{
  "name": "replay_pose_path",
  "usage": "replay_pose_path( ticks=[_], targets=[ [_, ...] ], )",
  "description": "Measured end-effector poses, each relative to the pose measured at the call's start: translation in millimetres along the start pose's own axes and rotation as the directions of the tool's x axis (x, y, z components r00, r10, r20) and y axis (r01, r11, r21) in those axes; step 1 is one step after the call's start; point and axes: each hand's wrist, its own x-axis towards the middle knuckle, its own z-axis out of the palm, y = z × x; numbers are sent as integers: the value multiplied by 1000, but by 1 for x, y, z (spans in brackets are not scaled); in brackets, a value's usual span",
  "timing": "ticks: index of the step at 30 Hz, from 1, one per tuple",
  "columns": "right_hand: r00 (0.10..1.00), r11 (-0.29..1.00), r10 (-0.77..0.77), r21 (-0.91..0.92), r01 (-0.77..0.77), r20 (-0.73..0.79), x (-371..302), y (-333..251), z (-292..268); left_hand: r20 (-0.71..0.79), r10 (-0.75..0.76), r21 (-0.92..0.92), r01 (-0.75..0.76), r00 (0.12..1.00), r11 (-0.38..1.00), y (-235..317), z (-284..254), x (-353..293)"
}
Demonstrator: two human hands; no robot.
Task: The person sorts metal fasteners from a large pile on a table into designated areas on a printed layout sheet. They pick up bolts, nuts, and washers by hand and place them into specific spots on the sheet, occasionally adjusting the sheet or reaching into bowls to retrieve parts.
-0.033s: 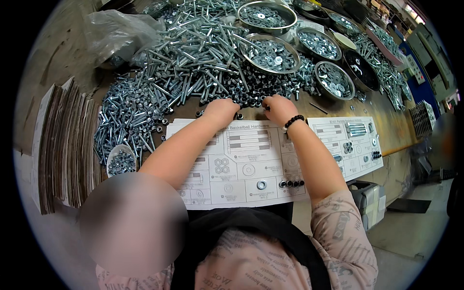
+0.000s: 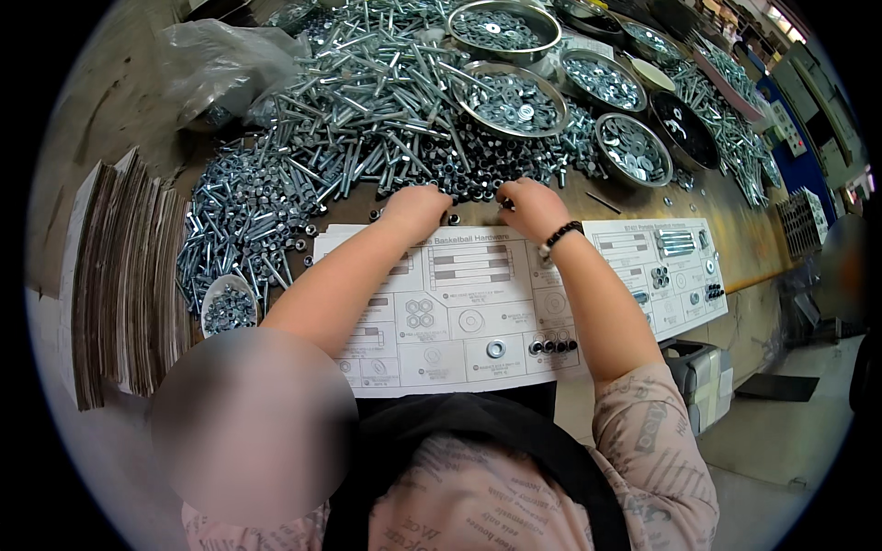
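My left hand (image 2: 418, 208) and my right hand (image 2: 533, 208) lie knuckles-up at the far edge of a white printed sorting sheet (image 2: 459, 285). Their fingertips dig into a pile of small dark nuts (image 2: 478, 174), so what they pinch is hidden. A black bead bracelet (image 2: 558, 237) circles my right wrist. On the sheet's near row lie one silver washer (image 2: 496, 349) and a short line of dark nuts (image 2: 551, 346). A second sheet (image 2: 643, 303) to the right carries a few bolts (image 2: 675, 242) and nuts.
A big heap of silver bolts (image 2: 367, 92) covers the table behind the nuts. Several metal bowls (image 2: 510, 101) of washers and nuts stand at the back right. A stack of cardboard sheets (image 2: 119, 285) sits left, with a small white cup of nuts (image 2: 228, 308) beside it.
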Motion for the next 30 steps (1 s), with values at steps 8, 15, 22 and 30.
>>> replay_pose_path(
  ticks=[8, 15, 22, 30],
  targets=[
    [999, 984, -1, 176, -7, 46, -128, 8, -38, -116, 233, -538, -258, 966, 802, 72, -14, -30],
    [991, 986, 103, 122, -113, 90, -179, 8, -22, 291, 354, -455, -197, 889, 868, 134, -1, -37],
    [996, 965, 92, 244, -94, 21, -183, 10, -19, 212, 216, -423, -109, 953, 899, 123, 6, -33],
    [986, 952, 164, 265, -155, -10, -194, 14, -16, 136, 315, -459, -222, 939, 860, 135, 9, -50]
  ],
)
